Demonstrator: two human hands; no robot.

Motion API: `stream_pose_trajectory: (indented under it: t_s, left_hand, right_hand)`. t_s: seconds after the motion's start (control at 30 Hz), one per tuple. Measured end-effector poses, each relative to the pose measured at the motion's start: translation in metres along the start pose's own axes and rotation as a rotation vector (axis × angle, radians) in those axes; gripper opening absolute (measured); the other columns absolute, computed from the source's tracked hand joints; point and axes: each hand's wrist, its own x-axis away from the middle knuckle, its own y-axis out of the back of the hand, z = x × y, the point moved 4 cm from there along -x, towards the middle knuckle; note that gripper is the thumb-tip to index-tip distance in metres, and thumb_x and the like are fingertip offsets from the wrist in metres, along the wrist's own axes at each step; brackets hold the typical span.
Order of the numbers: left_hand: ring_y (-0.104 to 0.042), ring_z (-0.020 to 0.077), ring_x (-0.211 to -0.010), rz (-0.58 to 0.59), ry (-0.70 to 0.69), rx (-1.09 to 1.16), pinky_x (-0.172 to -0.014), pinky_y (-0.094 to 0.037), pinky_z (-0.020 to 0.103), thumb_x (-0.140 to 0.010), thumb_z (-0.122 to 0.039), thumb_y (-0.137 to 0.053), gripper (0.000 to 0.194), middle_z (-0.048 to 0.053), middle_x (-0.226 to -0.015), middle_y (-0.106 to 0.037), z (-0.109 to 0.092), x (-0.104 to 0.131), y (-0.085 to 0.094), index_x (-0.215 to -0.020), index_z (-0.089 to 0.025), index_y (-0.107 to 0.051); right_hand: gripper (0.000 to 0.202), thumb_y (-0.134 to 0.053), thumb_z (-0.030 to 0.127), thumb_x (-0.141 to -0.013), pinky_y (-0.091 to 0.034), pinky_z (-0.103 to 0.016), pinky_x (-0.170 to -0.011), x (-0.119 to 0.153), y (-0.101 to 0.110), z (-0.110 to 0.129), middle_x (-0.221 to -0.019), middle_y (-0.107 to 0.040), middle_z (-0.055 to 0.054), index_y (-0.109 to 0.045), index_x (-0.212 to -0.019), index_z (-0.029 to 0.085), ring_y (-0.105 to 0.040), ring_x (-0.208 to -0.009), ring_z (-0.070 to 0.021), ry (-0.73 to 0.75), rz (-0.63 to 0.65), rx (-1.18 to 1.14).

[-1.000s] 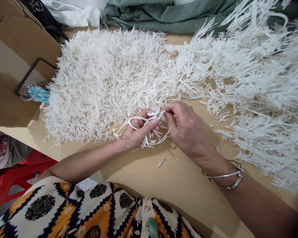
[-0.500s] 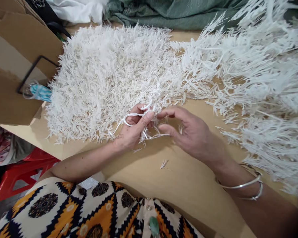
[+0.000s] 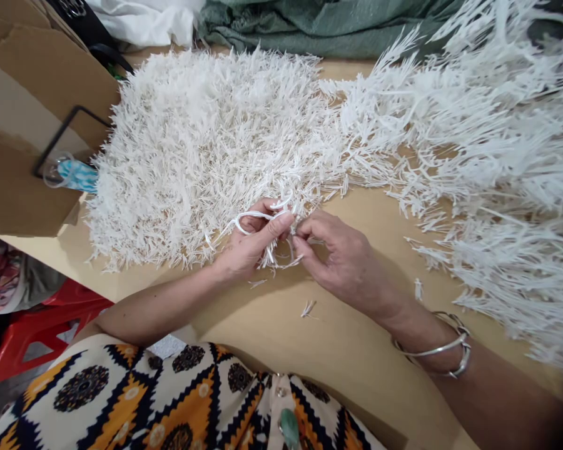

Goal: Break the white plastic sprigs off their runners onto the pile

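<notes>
My left hand [image 3: 258, 240] is closed on a white stringy strand [image 3: 253, 215], its thumb pressed on top; a loop of the strand bends over the fingers. Close beside it, my right hand [image 3: 340, 256] pinches at the thin lower stems of the same white piece, thumb and forefinger together. Exactly what lies between those fingertips is too small to tell. Behind both hands spreads a thick pile of short white sprigs [image 3: 206, 137]. Below them a small loose sprig [image 3: 306, 308] lies on the tan table [image 3: 263, 331].
Longer white branches [image 3: 511, 162] cover the table's right side. A cardboard box [image 3: 32, 112] stands at the left, with a clear cup [image 3: 59, 170] beside it. Green cloth [image 3: 323, 28] lies at the back. A red stool [image 3: 42, 325] is at lower left.
My right hand has moved left to the white piece and closed its thumb and forefinger. A small white bit now shows on the table near my right wrist. My left hand has barely moved.
</notes>
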Motion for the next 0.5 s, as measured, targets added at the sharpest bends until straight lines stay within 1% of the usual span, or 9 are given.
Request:
stream_pose_trajectory:
  t_s: [0.17,0.23,0.3,0.37,0.43,0.47,0.5]
  left_hand:
    - [-0.038,0.0053,-0.052,0.002,0.0,-0.053,-0.049,-0.033,0.02,-0.088,-0.052,-0.081,0.038,-0.008,-0.063,-0.048,0.005,0.005,0.0,-0.102,-0.025,-0.059]
    - [-0.041,0.005,-0.053,0.0,0.003,-0.037,-0.05,-0.034,0.019,-0.088,-0.053,-0.082,0.04,-0.008,-0.066,-0.051,0.006,0.007,-0.002,-0.104,-0.024,-0.059]
    - [-0.046,0.0052,-0.056,0.011,0.035,0.019,-0.054,-0.039,0.019,-0.088,-0.052,-0.082,0.04,-0.007,-0.07,-0.054,0.004,0.006,-0.005,-0.104,-0.023,-0.059]
    - [-0.048,0.0052,-0.059,0.0,0.056,0.098,-0.059,-0.045,0.02,-0.088,-0.05,-0.081,0.039,-0.007,-0.071,-0.052,-0.001,0.003,-0.006,-0.1,-0.021,-0.058]
    - [-0.047,0.0036,-0.06,-0.069,-0.002,0.169,-0.066,-0.05,0.02,-0.088,-0.044,-0.082,0.036,-0.007,-0.076,-0.053,-0.011,-0.001,-0.004,-0.094,-0.02,-0.056]
    - [-0.045,0.0027,-0.06,-0.101,-0.039,0.186,-0.069,-0.051,0.02,-0.088,-0.041,-0.082,0.034,-0.006,-0.08,-0.055,-0.015,-0.002,-0.003,-0.093,-0.019,-0.056]
    - [-0.045,0.0026,-0.061,-0.098,-0.05,0.194,-0.069,-0.051,0.02,-0.089,-0.04,-0.081,0.033,-0.006,-0.084,-0.057,-0.018,-0.002,-0.003,-0.092,-0.02,-0.055]
  right_hand:
    - [0.017,-0.054,0.017,-0.103,-0.047,-0.03,-0.073,-0.003,0.003,0.002,-0.082,-0.057,0.001,-0.05,-0.087,0.024,-0.055,-0.076,-0.0144,0.051,0.125,-0.112]
    - [0.019,-0.052,0.016,-0.104,-0.048,-0.031,-0.075,-0.004,0.005,0.004,-0.082,-0.054,0.001,-0.049,-0.087,0.024,-0.055,-0.078,-0.015,0.118,0.155,-0.116]
    - [0.019,-0.052,0.015,-0.104,-0.05,-0.031,-0.079,-0.002,0.006,0.008,-0.082,-0.054,0.001,-0.049,-0.089,0.025,-0.055,-0.082,-0.0157,0.192,0.193,-0.113]
    - [0.018,-0.052,0.012,-0.104,-0.051,-0.032,-0.083,0.001,0.003,0.016,-0.084,-0.059,0.0,-0.051,-0.091,0.025,-0.057,-0.084,-0.0158,0.282,0.252,-0.12]
    - [0.014,-0.054,0.012,-0.104,-0.053,-0.034,-0.087,0.006,0.0,0.023,-0.09,-0.067,-0.002,-0.055,-0.097,0.024,-0.06,-0.088,-0.0161,0.384,0.305,-0.107]
    - [0.011,-0.056,0.013,-0.104,-0.053,-0.035,-0.089,0.007,-0.001,0.025,-0.093,-0.069,-0.002,-0.057,-0.101,0.023,-0.062,-0.09,-0.0163,0.42,0.307,-0.091]
    - [0.009,-0.058,0.015,-0.104,-0.053,-0.036,-0.09,0.008,0.0,0.025,-0.094,-0.07,-0.002,-0.058,-0.103,0.024,-0.064,-0.09,-0.0166,0.436,0.279,-0.073]
